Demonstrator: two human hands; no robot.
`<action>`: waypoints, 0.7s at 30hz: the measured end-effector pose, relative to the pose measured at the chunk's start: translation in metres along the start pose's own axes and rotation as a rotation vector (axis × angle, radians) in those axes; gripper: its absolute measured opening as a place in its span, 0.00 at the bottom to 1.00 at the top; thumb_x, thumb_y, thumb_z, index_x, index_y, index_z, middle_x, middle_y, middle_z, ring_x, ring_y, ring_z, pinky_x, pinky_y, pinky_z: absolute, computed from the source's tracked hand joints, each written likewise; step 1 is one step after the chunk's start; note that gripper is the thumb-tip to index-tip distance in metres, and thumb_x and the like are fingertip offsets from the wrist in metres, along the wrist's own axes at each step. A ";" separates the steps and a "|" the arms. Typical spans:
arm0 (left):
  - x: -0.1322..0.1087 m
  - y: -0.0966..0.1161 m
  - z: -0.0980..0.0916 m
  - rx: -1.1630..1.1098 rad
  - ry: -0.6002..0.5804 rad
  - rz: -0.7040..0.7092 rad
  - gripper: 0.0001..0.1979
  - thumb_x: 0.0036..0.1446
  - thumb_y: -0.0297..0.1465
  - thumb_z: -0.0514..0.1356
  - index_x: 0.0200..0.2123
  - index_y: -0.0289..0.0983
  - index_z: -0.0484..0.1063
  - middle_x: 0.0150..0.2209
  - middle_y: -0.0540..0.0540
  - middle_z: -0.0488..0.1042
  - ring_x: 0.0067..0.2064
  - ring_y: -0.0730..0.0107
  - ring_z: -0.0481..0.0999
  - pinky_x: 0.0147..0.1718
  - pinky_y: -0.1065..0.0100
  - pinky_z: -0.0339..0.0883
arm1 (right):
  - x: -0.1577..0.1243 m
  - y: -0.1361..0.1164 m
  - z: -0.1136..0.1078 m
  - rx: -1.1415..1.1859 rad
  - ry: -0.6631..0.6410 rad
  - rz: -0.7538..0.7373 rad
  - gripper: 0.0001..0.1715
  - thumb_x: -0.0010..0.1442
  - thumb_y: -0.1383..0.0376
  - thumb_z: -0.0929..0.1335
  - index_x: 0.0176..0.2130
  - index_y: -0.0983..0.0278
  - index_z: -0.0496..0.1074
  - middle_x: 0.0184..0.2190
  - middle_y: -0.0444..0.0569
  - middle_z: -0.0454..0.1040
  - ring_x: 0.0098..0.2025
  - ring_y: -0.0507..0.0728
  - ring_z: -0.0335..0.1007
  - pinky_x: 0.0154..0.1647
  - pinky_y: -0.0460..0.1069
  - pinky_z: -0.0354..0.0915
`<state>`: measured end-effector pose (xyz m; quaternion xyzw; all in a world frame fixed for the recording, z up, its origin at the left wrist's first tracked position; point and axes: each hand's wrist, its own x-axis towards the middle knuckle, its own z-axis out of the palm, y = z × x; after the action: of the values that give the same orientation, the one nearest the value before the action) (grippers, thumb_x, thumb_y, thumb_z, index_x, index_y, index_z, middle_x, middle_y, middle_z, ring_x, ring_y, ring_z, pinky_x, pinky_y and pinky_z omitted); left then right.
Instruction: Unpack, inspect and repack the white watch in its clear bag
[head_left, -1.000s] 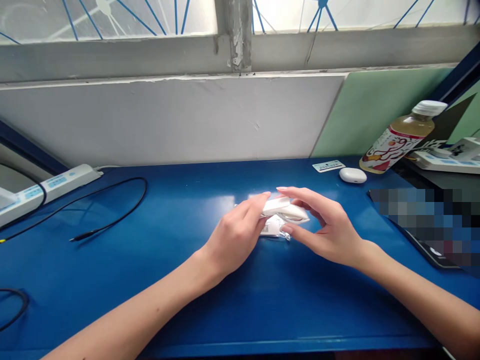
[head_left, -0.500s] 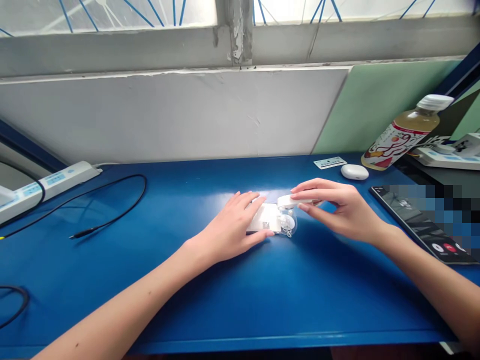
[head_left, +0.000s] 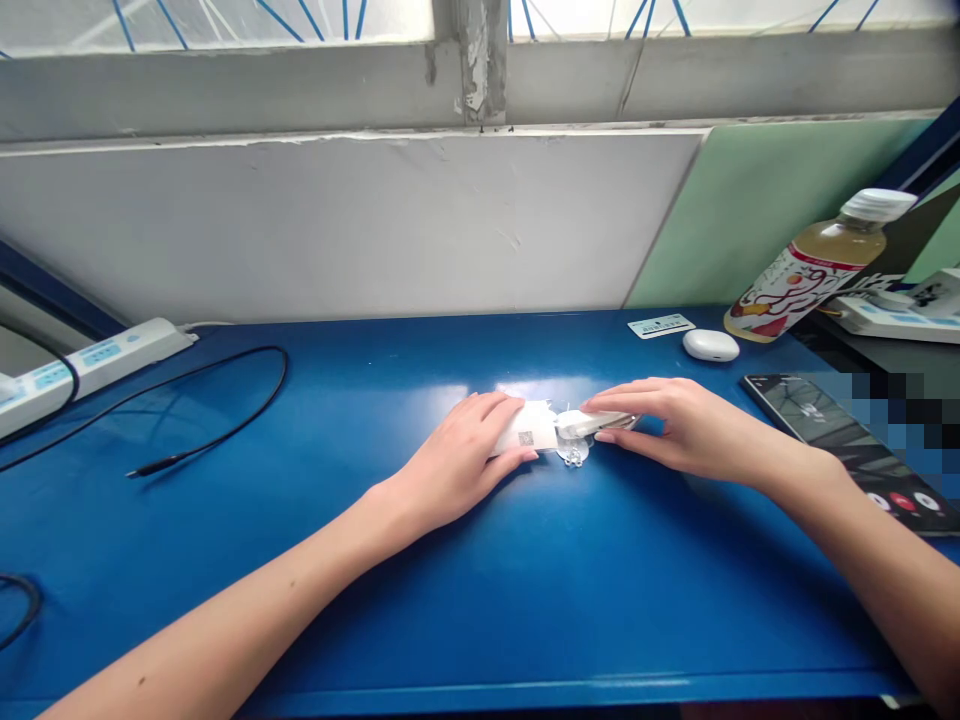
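My left hand (head_left: 476, 440) presses a flat white packet (head_left: 534, 428) to the desk, its thumb along the near edge and its fingers over the left part. A small dark printed square shows on the packet. Beside its right end lies a round white piece (head_left: 571, 446) with a small silvery chain. My right hand (head_left: 660, 425) pinches a small white rounded object (head_left: 581, 424) between thumb and fingers. That object's left end overlaps the round piece and meets the packet's right end; its kind is not clear, as the fingers cover part of it.
Farther right on the blue desk (head_left: 480, 600) are a white earbud case (head_left: 711, 346), a printed card (head_left: 661, 326), a drink bottle (head_left: 814, 265) and a phone (head_left: 825, 430). On the left lie a black cable (head_left: 247, 425) and a white power strip (head_left: 120, 358).
My right hand has tilted and lowered slightly, bringing the white rounded object down toward the round piece. My left hand keeps its hold on the packet. The view has shifted slightly.
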<state>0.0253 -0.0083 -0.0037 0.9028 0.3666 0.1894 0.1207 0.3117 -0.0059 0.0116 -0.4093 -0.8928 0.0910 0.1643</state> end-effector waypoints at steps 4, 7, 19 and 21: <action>0.001 -0.002 0.002 -0.028 0.012 0.009 0.19 0.68 0.39 0.56 0.57 0.36 0.65 0.58 0.37 0.70 0.59 0.54 0.70 0.56 0.54 0.66 | 0.001 -0.007 0.012 -0.104 0.094 -0.012 0.18 0.67 0.60 0.66 0.53 0.60 0.75 0.48 0.52 0.81 0.45 0.64 0.79 0.45 0.58 0.73; 0.001 -0.002 0.004 -0.047 0.022 0.015 0.18 0.68 0.38 0.57 0.57 0.37 0.65 0.58 0.38 0.70 0.59 0.53 0.70 0.57 0.52 0.66 | 0.002 -0.014 0.023 -0.097 0.130 -0.030 0.18 0.68 0.62 0.65 0.55 0.63 0.73 0.51 0.54 0.80 0.49 0.64 0.77 0.48 0.59 0.73; 0.001 -0.002 0.003 -0.064 0.032 0.012 0.19 0.67 0.39 0.58 0.58 0.39 0.66 0.57 0.38 0.71 0.57 0.52 0.71 0.55 0.51 0.67 | -0.004 -0.001 0.010 -0.034 0.047 -0.034 0.27 0.65 0.61 0.68 0.62 0.56 0.68 0.62 0.53 0.70 0.60 0.66 0.69 0.58 0.62 0.70; 0.001 -0.002 0.003 -0.064 0.026 0.018 0.20 0.67 0.39 0.58 0.58 0.39 0.65 0.57 0.38 0.71 0.57 0.52 0.71 0.55 0.51 0.68 | -0.006 0.005 0.002 -0.022 0.026 -0.036 0.28 0.62 0.61 0.70 0.61 0.53 0.70 0.59 0.50 0.74 0.56 0.65 0.73 0.54 0.60 0.73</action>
<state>0.0259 -0.0064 -0.0070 0.8992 0.3540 0.2138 0.1429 0.3182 -0.0068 0.0069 -0.3961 -0.8988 0.0728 0.1730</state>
